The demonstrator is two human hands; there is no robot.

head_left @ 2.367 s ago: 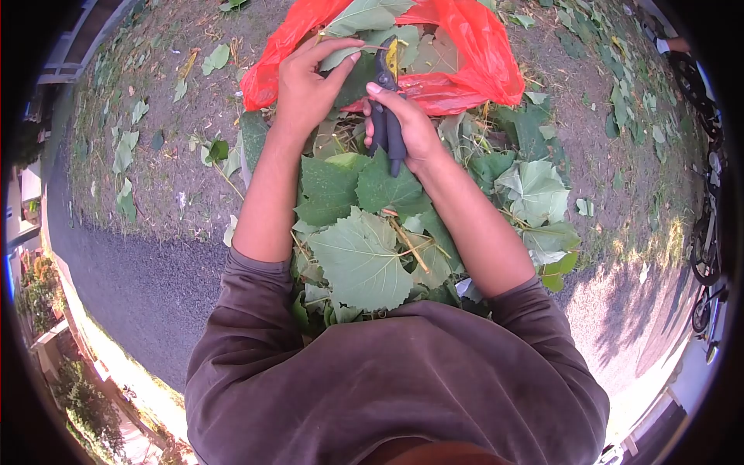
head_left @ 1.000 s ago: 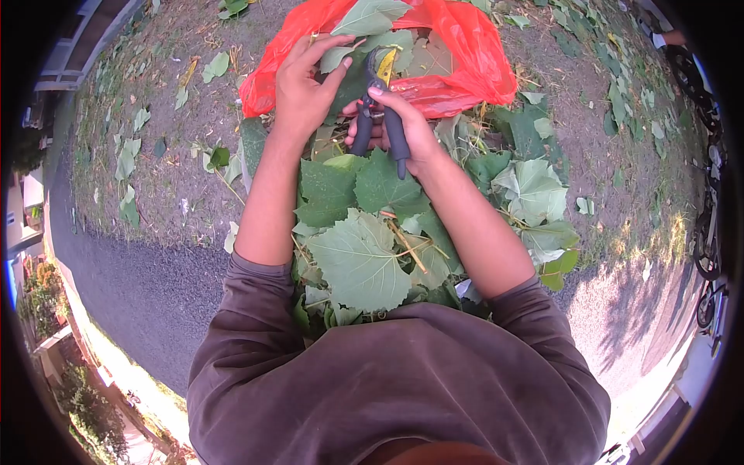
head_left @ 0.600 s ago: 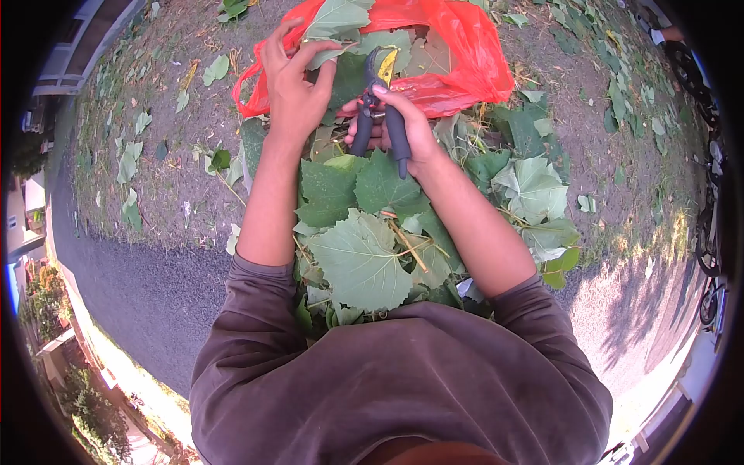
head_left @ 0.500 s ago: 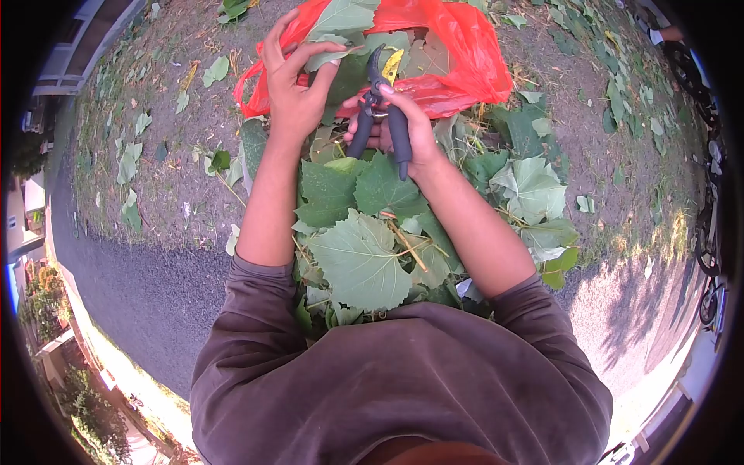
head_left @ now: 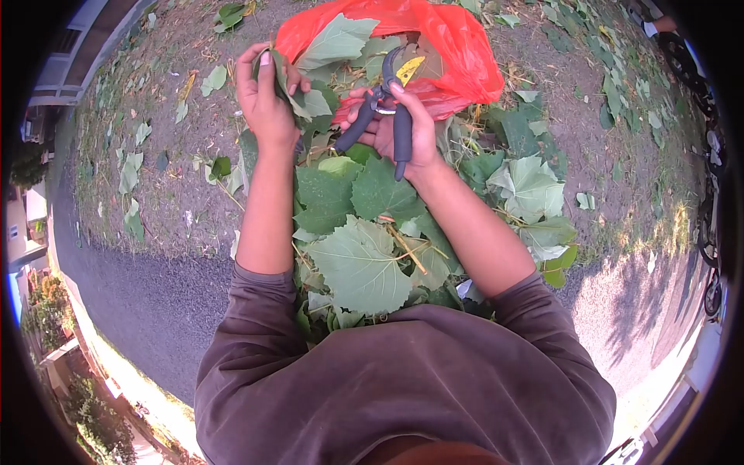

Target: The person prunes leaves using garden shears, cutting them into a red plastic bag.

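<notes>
My right hand (head_left: 411, 132) holds pruning shears (head_left: 401, 128) with dark padded handles spread apart and a blade bearing yellow. Pinched between the thumb and fingers of my left hand (head_left: 271, 101) is a green leaf (head_left: 280, 76), left of the shears. Beyond both hands lies a red plastic bag (head_left: 469, 58), its mouth open and leaves inside; a pale green leaf (head_left: 341, 43) rests at its left side. Large leaves (head_left: 360, 263) are heaped between my forearms, some with stems. My right fingers are partly hidden behind the shears.
Fallen leaves (head_left: 130, 167) are scattered over the bare soil and sparse grass (head_left: 178, 155). A strip of dark asphalt (head_left: 147, 302) runs nearer me. At the far right edge stand wheels (head_left: 686, 66), with part of another person (head_left: 663, 25) beside them.
My left hand has moved left and toward me, away from the bag, with a leaf in its fingers. The shears have tilted slightly right, and their handles are wider apart.
</notes>
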